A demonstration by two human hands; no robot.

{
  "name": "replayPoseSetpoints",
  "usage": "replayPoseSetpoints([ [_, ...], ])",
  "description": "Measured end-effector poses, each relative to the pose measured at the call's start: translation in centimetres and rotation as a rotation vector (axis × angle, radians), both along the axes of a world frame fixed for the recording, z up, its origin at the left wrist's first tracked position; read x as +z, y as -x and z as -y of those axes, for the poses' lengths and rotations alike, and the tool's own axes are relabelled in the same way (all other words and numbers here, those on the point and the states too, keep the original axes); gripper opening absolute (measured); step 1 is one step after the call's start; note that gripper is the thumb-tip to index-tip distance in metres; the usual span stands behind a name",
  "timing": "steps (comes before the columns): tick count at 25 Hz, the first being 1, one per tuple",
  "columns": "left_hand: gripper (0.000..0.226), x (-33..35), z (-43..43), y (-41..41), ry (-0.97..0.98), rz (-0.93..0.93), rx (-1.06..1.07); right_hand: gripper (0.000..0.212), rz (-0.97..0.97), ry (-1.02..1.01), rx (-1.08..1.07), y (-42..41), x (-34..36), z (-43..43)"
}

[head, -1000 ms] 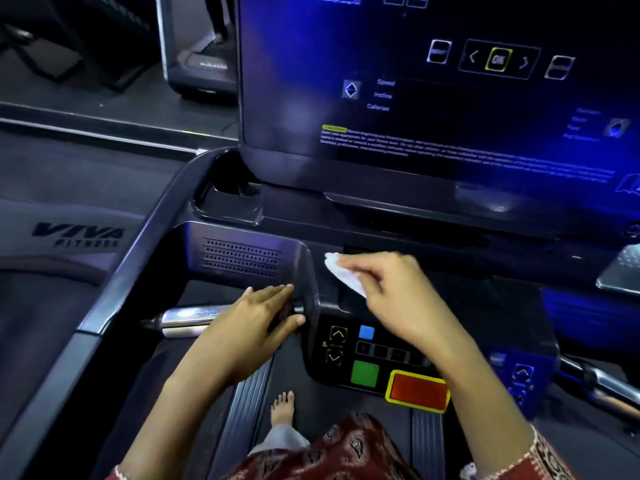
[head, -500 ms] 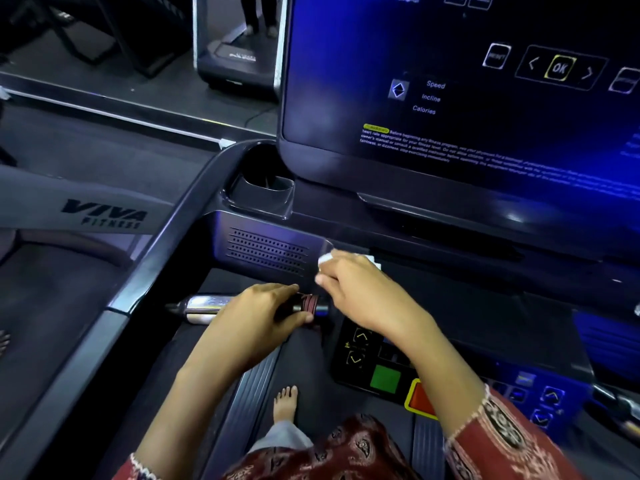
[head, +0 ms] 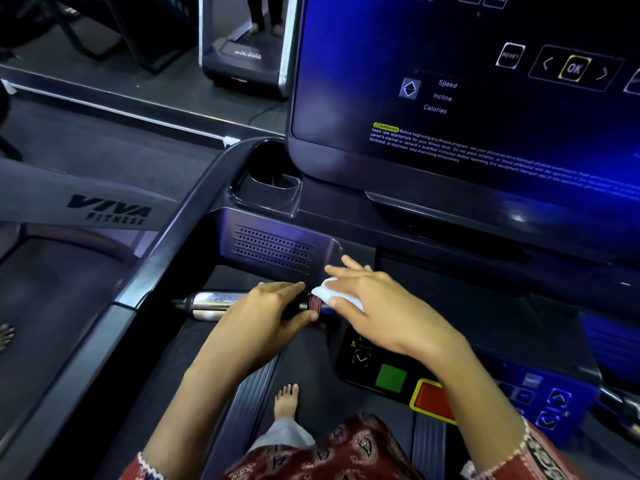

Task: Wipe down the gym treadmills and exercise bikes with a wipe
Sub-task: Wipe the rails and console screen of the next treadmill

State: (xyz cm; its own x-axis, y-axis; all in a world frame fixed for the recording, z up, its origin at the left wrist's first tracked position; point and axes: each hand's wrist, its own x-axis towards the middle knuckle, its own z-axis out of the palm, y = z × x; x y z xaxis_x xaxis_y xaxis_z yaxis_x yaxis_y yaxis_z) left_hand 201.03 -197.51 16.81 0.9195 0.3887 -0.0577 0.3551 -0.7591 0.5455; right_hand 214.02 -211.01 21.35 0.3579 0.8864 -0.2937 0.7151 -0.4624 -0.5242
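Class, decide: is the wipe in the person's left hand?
No, the right hand holds the wipe, while the left hand grips the silver handle.

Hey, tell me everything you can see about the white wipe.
The wipe is small, white and crumpled, soft like tissue. The right hand covers most of it, holding it between flat fingers and thumb by the console at its speaker corner. Its free tip pokes out leftward, just above the handle that the left hand grips.
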Motion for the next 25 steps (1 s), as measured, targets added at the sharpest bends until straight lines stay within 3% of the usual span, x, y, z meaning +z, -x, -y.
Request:
replayPoseSetpoints([
  [7,0.042,0.8,-0.6,-0.8,-0.061,-0.09,-0.051,0.037,0.029,0.074,-0.075,-2.3,-1.8,-3.6],
  [11,0.045,1.3,-1.9,-1.6,-0.084,-0.154,-0.114,0.042,0.064,-0.069,-0.269,-1.0,-2.5,-2.2],
  [17,0.034,1.8,-3.2,-2.8,0.021,-0.134,-0.262,0.04,0.007,-0.151,-0.28,1.3,-1.3,0.9],
  [20,0.037,1.6,-3.3,-3.0,-0.008,-0.103,-0.288,0.042,0.153,-0.154,-0.381,1.8,-2.1,0.1],
  [22,0.038,0.8,-2.8,-2.2,-0.024,-0.058,-0.284,0.043,0.362,-0.225,-0.319,2.9,-2.9,0.6],
  [25,0.053,-0.7,-1.2,-0.3,-0.032,0.044,-0.203,0.042,0.489,-0.357,-0.266,3.3,-4.7,3.0],
])
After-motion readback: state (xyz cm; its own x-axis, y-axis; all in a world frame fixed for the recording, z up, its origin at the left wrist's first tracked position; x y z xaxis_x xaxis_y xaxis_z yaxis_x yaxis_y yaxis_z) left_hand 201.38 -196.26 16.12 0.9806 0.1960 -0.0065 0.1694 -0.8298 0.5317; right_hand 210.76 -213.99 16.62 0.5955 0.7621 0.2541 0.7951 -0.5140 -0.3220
